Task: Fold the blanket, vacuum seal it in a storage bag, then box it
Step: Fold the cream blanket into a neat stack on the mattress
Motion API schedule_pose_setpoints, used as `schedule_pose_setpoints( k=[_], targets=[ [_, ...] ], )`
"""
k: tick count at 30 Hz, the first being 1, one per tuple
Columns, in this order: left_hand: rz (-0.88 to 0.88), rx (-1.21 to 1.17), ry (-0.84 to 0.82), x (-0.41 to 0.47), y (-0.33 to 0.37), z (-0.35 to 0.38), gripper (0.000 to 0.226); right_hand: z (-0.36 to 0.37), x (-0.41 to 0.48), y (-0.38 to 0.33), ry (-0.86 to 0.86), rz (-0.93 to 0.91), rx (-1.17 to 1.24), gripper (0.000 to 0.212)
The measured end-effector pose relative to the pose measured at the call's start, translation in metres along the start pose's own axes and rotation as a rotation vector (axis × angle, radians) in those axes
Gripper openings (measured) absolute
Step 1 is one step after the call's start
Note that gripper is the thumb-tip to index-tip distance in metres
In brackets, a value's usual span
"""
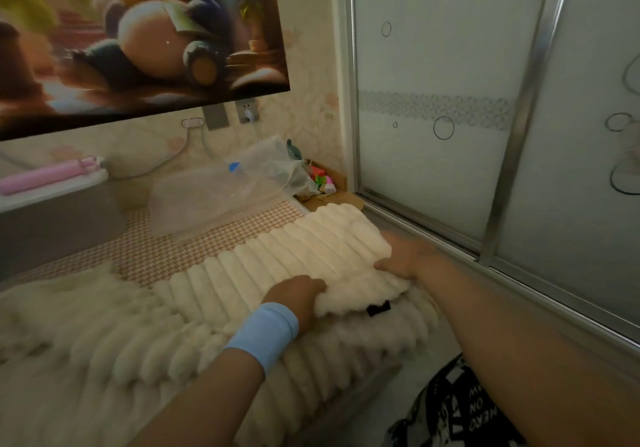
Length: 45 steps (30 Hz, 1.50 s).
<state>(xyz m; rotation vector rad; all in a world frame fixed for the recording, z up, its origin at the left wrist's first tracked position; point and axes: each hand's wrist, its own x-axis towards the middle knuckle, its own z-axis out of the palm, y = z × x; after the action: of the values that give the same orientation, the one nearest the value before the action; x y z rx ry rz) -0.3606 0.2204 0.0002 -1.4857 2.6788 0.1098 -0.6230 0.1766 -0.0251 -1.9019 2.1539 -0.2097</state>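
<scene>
A cream ribbed fluffy blanket (242, 273) lies spread over the bed, with one end folded back on itself toward the right. My left hand (298, 296), with a light blue wristband, grips the near edge of the folded layer. At the fold's right corner my right hand (405, 259) holds the edge, thumb on top. A small black tag (379, 308) shows under the fold. The clear plastic storage bag (204, 201) with a blue valve lies flat on the checked sheet beyond the blanket.
A cardboard box (332, 183) with colourful small items and crumpled clear plastic (277, 166) stands in the far corner. Frosted sliding doors (450, 100) run along the right. A pink item (45, 176) lies on a ledge at left. A poster hangs above.
</scene>
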Motion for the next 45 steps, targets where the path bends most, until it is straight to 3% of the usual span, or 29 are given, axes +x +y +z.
schedule_pose_setpoints(
  k=[2, 5, 9, 11, 13, 16, 18, 20, 22, 24, 27, 30, 32, 34, 36, 39, 45],
  targets=[
    [-0.029, -0.044, 0.093, 0.001, -0.001, -0.020, 0.040, -0.019, -0.009, -0.004, 0.106, -0.012, -0.134, 0.051],
    [0.012, -0.024, 0.104, 0.002, 0.005, -0.038, 0.035, -0.038, -0.017, -0.015, 0.196, 0.021, -0.318, 0.032],
    [0.110, -0.035, -0.179, -0.015, 0.026, -0.015, 0.040, -0.046, -0.028, -0.044, -0.002, 0.295, -0.649, 0.038],
    [0.101, -0.097, -0.359, -0.022, 0.028, -0.006, 0.047, -0.043, -0.027, -0.059, -0.067, 0.282, -0.850, 0.050],
    [0.055, -0.264, -0.405, -0.022, 0.019, -0.012, 0.046, -0.032, -0.026, -0.075, 0.019, -0.019, -0.707, 0.062],
    [-0.052, -0.381, -0.181, -0.017, -0.015, -0.029, 0.030, -0.013, -0.025, -0.106, -0.089, -0.374, -0.157, 0.073],
    [-0.161, -0.265, -0.083, -0.017, -0.047, -0.032, 0.030, 0.000, -0.021, -0.124, -0.252, -0.353, -0.125, 0.070],
    [-0.240, -0.132, -0.103, -0.026, -0.079, -0.030, 0.033, 0.011, -0.015, -0.139, -0.379, -0.250, -0.262, 0.066],
    [-0.287, -0.054, -0.145, -0.038, -0.109, -0.027, 0.035, 0.009, -0.013, -0.160, -0.337, -0.235, -0.413, 0.053],
    [-0.314, -0.010, -0.165, -0.050, -0.134, -0.026, 0.037, 0.008, -0.012, -0.189, -0.173, -0.313, -0.506, 0.037],
    [-0.324, 0.043, -0.180, -0.070, -0.167, -0.025, 0.041, 0.019, -0.019, -0.236, -0.089, -0.509, -0.195, 0.036],
    [-0.368, -0.041, -0.173, -0.091, -0.189, -0.029, 0.040, 0.038, -0.036, -0.286, -0.293, -0.589, 0.190, 0.052],
    [-0.399, -0.120, -0.155, -0.101, -0.197, -0.033, 0.038, 0.051, -0.049, -0.311, -0.376, -0.570, 0.173, 0.072],
    [-0.424, -0.140, -0.133, -0.112, -0.205, -0.037, 0.036, 0.062, -0.059, -0.329, -0.355, -0.592, 0.060, 0.084],
    [-0.425, -0.021, -0.197, -0.125, -0.211, -0.042, 0.042, 0.069, -0.066, -0.341, -0.318, -0.622, 0.002, 0.078],
    [-0.399, 0.283, -0.335, -0.143, -0.215, -0.048, 0.062, 0.072, -0.071, -0.355, -0.294, -0.714, 0.128, 0.051],
    [-0.623, 0.393, -0.556, -0.174, -0.212, -0.071, 0.063, 0.060, -0.101, -0.374, -0.300, -0.892, 0.235, 0.066]
  ],
)
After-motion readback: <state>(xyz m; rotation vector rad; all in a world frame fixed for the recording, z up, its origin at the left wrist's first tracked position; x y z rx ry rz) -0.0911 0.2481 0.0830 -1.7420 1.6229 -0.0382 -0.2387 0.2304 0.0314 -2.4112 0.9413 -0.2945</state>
